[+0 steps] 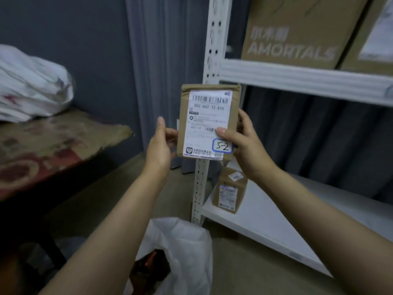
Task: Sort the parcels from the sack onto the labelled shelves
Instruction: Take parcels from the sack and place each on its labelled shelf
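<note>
Flat brown paper parcel (pixel 209 122) — gripped upright by left hand (pixel 159 145) and right hand (pixel 246 145)

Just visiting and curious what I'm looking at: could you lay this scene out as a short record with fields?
held: brown parcel, label facing camera
mark: 5-2, boxed in blue
left hand: holds the parcel's left edge
right hand: pinches its right edge, thumb on label
floor: white sack, open
lower shelf: one small box
upper shelf: AMORTALS carton

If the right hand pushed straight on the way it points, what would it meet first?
The right hand grips the brown cardboard parcel with a white label; beyond that, probably the white perforated metal shelf upright, though depth is unclear.
</note>
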